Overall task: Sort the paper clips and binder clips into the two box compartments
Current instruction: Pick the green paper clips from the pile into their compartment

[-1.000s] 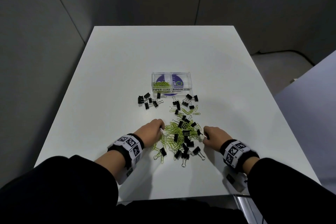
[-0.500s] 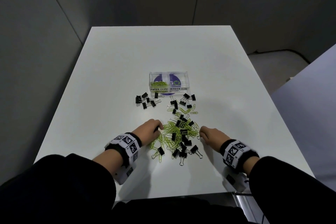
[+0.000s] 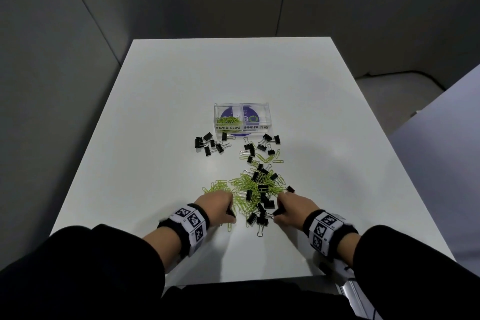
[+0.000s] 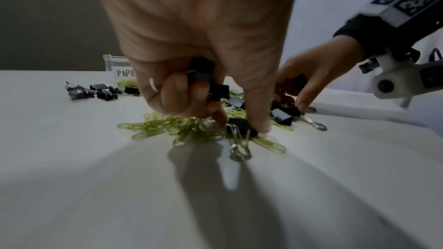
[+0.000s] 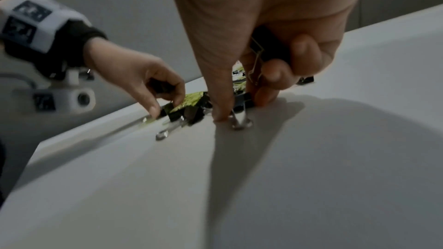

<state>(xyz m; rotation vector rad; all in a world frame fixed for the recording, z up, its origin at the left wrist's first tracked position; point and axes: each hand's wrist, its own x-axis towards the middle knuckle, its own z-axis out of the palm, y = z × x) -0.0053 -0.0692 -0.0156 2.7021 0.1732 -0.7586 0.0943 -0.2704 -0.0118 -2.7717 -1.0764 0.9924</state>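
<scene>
Both hands have slid nearer along the mixed pile: left hand (image 4: 201, 48) and right hand (image 5: 271, 31) each pinch another black binder clip (image 4: 241, 127) off the table (image 3: 155, 117), earlier ones palmed, the box (image 3: 242, 119) binder side unfilled.

The head view looks steeply down from above the table (image 3: 161, 112). Each wrist view sits low and close behind its fingers; all share the clip pile (image 3: 255, 189).

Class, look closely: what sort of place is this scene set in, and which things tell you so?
Probably a staged recording booth, not an everyday office: a bare white table between plain grey partition walls, and tracking-marker wristbands on the person sorting clips into a labelled box.
</scene>
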